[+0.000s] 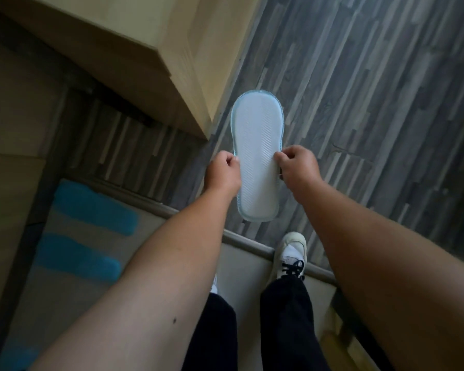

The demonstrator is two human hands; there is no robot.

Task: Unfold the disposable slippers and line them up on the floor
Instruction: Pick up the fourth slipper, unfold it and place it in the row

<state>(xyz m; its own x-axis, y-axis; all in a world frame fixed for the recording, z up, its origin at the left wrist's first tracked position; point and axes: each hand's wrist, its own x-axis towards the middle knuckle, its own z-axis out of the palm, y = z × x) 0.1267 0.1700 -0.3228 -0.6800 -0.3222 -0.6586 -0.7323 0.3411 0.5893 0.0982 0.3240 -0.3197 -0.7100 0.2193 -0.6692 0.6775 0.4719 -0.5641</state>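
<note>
White slipper [256,159] with pale blue stitched edge held in air above grey plank floor [373,103], ribbed sole facing camera, toe end far. Left hand [223,175] pinches its left edge near middle; right hand [298,164] pinches right edge, both closed on it. Wooden cabinet corner [172,57] far left. Mat with blue stripes [91,210] near left. White sneaker [291,255] below slipper, at mat's edge.

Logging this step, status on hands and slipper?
Left hand and right hand pinch slipper sides, ribbed sole up, off the floor. Wooden cabinet close left.
</note>
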